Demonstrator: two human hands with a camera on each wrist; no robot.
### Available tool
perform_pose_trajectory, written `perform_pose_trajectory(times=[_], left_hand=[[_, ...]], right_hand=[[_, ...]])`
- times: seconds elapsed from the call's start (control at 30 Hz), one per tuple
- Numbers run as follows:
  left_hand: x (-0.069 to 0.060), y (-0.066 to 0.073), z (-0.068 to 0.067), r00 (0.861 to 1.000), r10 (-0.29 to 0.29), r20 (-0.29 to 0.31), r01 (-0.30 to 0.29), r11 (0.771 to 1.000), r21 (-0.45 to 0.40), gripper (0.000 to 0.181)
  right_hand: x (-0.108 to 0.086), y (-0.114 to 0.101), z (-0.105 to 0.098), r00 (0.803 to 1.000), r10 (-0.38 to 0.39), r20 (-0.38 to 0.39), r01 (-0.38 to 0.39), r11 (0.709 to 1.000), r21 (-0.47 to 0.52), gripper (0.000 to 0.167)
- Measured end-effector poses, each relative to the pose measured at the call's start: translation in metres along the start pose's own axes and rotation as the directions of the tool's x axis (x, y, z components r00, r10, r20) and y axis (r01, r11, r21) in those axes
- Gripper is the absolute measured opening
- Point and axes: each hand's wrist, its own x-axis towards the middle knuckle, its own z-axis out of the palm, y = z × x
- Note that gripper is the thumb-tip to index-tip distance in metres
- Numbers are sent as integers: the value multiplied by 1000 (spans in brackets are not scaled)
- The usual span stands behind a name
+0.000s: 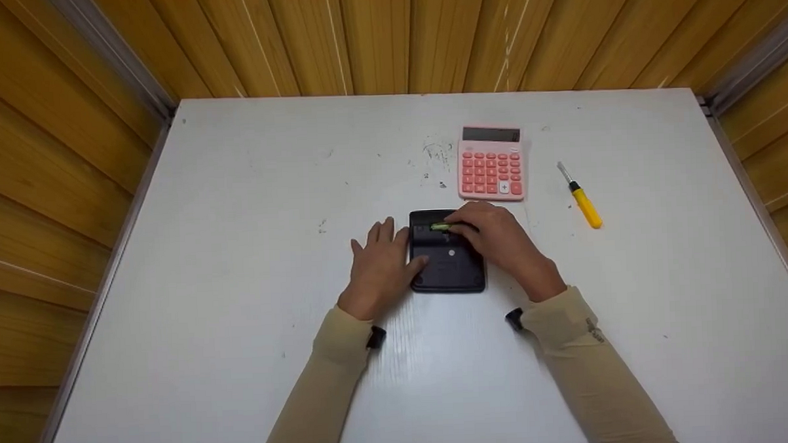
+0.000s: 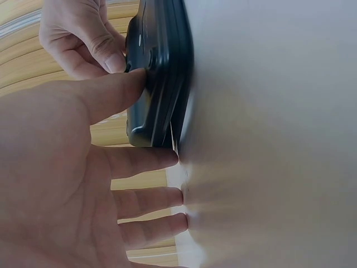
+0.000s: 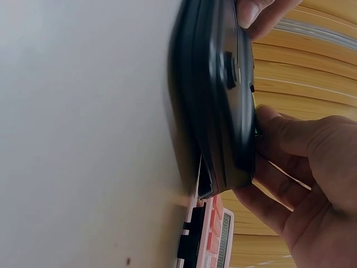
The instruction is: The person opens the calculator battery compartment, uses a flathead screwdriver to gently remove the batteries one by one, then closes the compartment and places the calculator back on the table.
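A black calculator (image 1: 448,272) lies face down on the table, with a slot in its back near the far edge. In that slot sits a small green battery (image 1: 439,226). My right hand (image 1: 503,240) reaches over the far right part of the calculator and pinches the battery between thumb and forefinger; the fingertips partly cover it in the right wrist view. My left hand (image 1: 381,268) lies along the calculator's left side. Its thumb (image 2: 125,89) rests on the calculator's back, while the other fingers extend straight, their tips touching the table.
Beyond the right hand lies a pink calculator (image 1: 490,162), face up. A screwdriver (image 1: 585,205) with a yellow handle is on the right. A flat black piece (image 3: 192,237) shows beside the pink calculator in the right wrist view. The white table (image 1: 238,253) meets wood-patterned walls.
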Motion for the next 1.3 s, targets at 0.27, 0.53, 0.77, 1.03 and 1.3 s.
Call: perform_pose_trajectory(times=[0.27,0.53,0.77,1.03,1.3], left_hand=[[-2,0,0,999,13,-29,-13,1000,0,68],[-1,0,0,1000,7,-22,-7,1000,7,68],[-1,-1,0,1000,10,-23,-9,1000,8,69],[-1,-1,0,1000,17,-23,-17,1000,6,68],[-1,-1,0,999,27,-38,-26,1000,13,67]], right_hand=[[0,-2,0,1000,17,-4,-17,1000,-19,19],[1,-3,2,1000,12,16,-12,1000,-26,20],[0,-3,2,1000,-27,1,27,999,-38,20],[-1,-2,2,999,-47,-16,46,998,-44,19],[0,-5,0,1000,-12,2,12,998,-68,19]])
